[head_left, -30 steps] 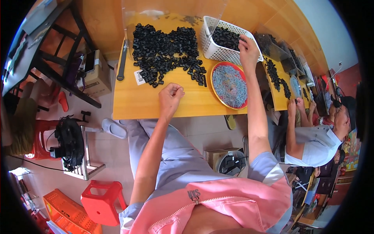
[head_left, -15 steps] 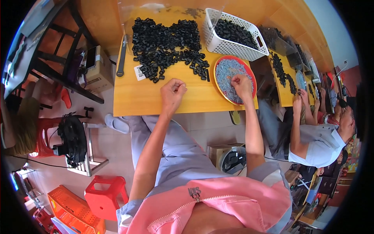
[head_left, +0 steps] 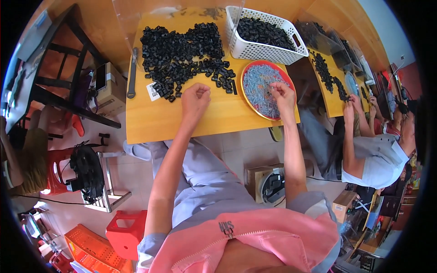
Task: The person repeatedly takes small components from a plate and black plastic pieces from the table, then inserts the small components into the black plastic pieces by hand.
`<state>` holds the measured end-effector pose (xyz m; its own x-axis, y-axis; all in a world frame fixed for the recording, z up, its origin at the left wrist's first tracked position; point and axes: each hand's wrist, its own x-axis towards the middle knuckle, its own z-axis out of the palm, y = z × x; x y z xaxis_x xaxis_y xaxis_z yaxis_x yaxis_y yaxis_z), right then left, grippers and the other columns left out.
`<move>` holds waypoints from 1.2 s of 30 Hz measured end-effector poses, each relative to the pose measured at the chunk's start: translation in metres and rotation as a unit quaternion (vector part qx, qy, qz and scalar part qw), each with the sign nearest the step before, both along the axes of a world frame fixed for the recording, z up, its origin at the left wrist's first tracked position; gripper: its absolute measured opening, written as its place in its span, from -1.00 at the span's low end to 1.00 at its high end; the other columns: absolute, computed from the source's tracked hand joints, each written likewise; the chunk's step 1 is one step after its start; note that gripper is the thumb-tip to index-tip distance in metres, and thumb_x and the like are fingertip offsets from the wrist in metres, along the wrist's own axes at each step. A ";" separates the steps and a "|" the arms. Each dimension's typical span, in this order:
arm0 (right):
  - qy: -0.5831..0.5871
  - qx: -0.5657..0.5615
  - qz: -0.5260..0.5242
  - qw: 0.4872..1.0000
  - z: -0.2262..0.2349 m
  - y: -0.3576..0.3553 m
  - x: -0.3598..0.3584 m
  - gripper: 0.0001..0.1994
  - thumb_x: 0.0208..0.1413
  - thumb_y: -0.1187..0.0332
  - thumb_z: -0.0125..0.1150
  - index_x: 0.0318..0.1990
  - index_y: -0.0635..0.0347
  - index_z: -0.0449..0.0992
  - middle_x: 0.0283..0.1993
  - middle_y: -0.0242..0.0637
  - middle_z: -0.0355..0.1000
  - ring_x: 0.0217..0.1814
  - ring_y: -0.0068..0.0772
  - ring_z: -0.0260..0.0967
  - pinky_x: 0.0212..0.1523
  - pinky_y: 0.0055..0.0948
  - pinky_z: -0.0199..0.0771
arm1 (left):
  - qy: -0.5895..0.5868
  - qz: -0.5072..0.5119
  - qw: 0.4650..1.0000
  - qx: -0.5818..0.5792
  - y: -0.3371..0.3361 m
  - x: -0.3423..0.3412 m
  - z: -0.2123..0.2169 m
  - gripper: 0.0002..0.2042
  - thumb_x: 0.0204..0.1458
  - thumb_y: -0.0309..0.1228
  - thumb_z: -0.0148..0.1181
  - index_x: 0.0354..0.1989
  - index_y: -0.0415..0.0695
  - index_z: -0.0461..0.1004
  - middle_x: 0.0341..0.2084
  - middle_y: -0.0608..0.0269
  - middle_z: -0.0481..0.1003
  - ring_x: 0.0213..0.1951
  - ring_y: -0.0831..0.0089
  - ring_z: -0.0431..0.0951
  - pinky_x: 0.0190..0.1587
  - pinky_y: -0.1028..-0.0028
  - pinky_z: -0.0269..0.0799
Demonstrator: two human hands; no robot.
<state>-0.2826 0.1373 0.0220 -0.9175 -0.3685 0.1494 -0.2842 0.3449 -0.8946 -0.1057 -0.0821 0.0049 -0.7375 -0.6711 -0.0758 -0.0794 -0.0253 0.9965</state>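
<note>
We work at a yellow wooden counter (head_left: 182, 123) whose near edge runs across the middle of the view. On its far half lies a broad heap of small black plastic parts (head_left: 182, 52), spreading from the left side almost to the centre. To the right of the heap stands a white slotted basket (head_left: 268, 50) with more of the same black parts inside. Just in front of the basket sits a round red-rimmed plate (head_left: 259, 84), covered with tiny pale bits too small for us to tell apart.

Our right hand (head_left: 282, 93) rests over the right part of that plate, fingers drawn together as if pinching; whether anything is between them we cannot tell. Our left hand (head_left: 195, 98) lies on the bare counter just below the near fringe of the black heap, curled into a loose fist; we cannot tell if it holds a part.

Along the left edge of the counter lies a long dark tool (head_left: 132, 75), and near it a small white label (head_left: 152, 91) beside the heap.

To our right, another person in a grey shirt (head_left: 378, 154) sits at a neighbouring counter (head_left: 332, 98) with their own black parts. On the floor to our left stand a red stool (head_left: 125, 230) and a black fan (head_left: 86, 170).
</note>
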 end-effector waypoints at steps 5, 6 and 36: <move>-0.076 -0.087 0.013 0.993 0.007 -0.004 0.009 -0.89 -0.06 0.59 0.12 -0.33 0.33 0.47 -0.47 -0.36 0.41 -0.47 -0.63 0.35 -0.46 -0.67 0.35 | 0.008 0.002 0.958 -0.287 -0.013 -0.035 -0.007 -0.81 -0.18 -0.61 0.10 -0.35 -0.14 0.50 -0.39 0.18 0.44 -0.38 0.30 0.50 -0.34 0.42 0.43; -0.078 -0.089 0.015 0.993 0.009 -0.003 0.009 -0.89 -0.06 0.59 0.12 -0.33 0.33 0.47 -0.47 -0.36 0.41 -0.47 -0.63 0.35 -0.46 -0.67 0.35 | -0.014 -0.019 0.936 -0.350 -0.013 -0.040 -0.007 -0.78 -0.20 -0.61 0.11 -0.33 -0.10 0.51 -0.36 0.19 0.41 -0.33 0.23 0.47 -0.30 0.36 0.41; -0.147 -0.209 0.089 0.963 0.026 -0.054 0.056 -0.92 -0.02 0.58 0.10 -0.33 0.34 0.46 -0.44 -0.34 0.43 -0.46 -0.61 0.38 -0.40 -0.65 0.44 | 0.155 -0.037 0.987 -0.005 -0.002 0.041 -0.020 -0.86 -0.06 -0.61 0.12 -0.30 -0.27 0.46 -0.47 0.38 0.32 -0.48 0.68 0.37 -0.39 0.70 0.31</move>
<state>-0.2268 0.0829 0.0476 -0.8704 -0.4883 0.0631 -0.0192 -0.0945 -0.9953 -0.0642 -0.0840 -0.0149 -0.7707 -0.6146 0.1684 0.2287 -0.0201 0.9733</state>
